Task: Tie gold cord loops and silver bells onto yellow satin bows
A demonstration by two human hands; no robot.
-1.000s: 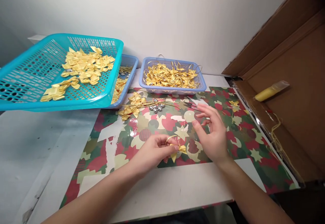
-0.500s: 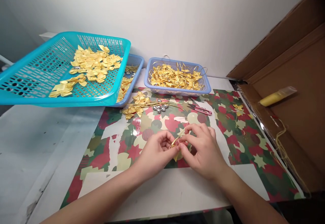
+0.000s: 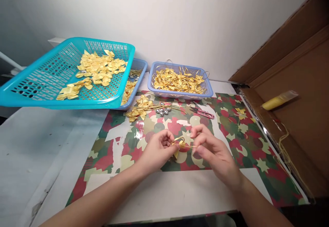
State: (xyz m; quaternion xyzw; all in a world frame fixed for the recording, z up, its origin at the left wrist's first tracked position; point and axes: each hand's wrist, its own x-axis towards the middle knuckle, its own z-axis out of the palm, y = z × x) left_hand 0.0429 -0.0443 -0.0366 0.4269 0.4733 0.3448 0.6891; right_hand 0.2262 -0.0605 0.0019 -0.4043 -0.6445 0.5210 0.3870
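My left hand (image 3: pixel 158 151) pinches a yellow ribbon bow (image 3: pixel 176 154) with a looped gold cord (image 3: pixel 181 140) on it, partly hidden behind the fingertips. My right hand (image 3: pixel 217 156) is to the right, thumb and forefinger closed on the cord's loose end, which stretches between the two hands. Its other fingers are curled above. Beyond the hands lie loose yellow bows (image 3: pixel 140 107), several gold cord lengths (image 3: pixel 169 106) and a cluster of silver bells (image 3: pixel 162 110). Pink-handled thread snips (image 3: pixel 203 112) rest to the right of them.
A turquoise basket (image 3: pixel 48 104) of yellow bows sits at the left, above a blue basket (image 3: pixel 141 79). Another blue basket (image 3: pixel 180 94) with corded bows stands against the wall. Cardboard (image 3: pixel 295 66) borders the right side, with a yellow tube (image 3: pixel 279 100) on it.
My right hand has moved right, away from my left hand, drawing the cord end out. My left hand keeps its pinch on the bow. The view has shifted slightly.
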